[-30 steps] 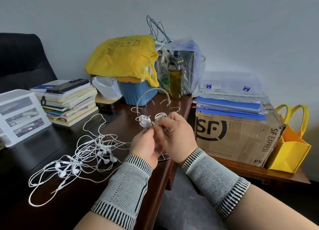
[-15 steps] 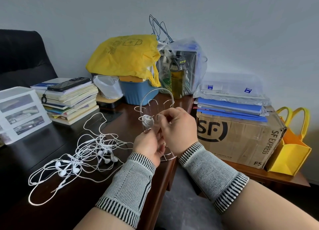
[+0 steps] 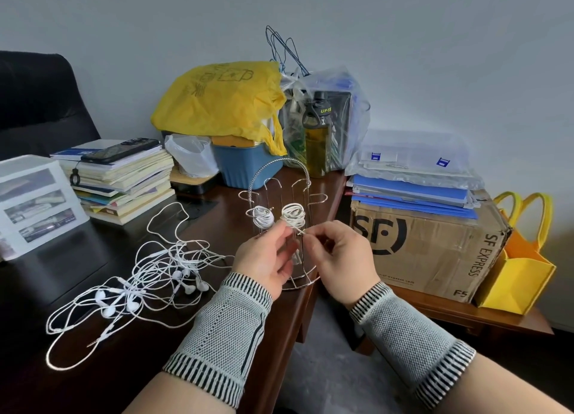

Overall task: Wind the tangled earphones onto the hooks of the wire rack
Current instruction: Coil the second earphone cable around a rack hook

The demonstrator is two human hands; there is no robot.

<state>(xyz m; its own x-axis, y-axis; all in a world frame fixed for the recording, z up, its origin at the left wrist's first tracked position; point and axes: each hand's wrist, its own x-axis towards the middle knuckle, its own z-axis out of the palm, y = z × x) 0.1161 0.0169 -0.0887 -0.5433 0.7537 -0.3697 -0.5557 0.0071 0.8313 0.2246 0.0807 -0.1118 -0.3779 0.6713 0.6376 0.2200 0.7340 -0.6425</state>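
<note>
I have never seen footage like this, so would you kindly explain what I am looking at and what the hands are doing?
There is no machine here: a camera worn on a person's head looks forward and down at their own two bare hands, with knitted cuffs on the wrists. On the dark wooden desk stands a wire rack with hooks. Two white bundles of wound earphone cord already sit on it, a left bundle and a right bundle. The left hand and right hand meet just below the right bundle, pinching its loose end of cord between the fingers. To the left lies a heap of tangled earphones, not yet wound. Books, bags and a cardboard box surround them.
</note>
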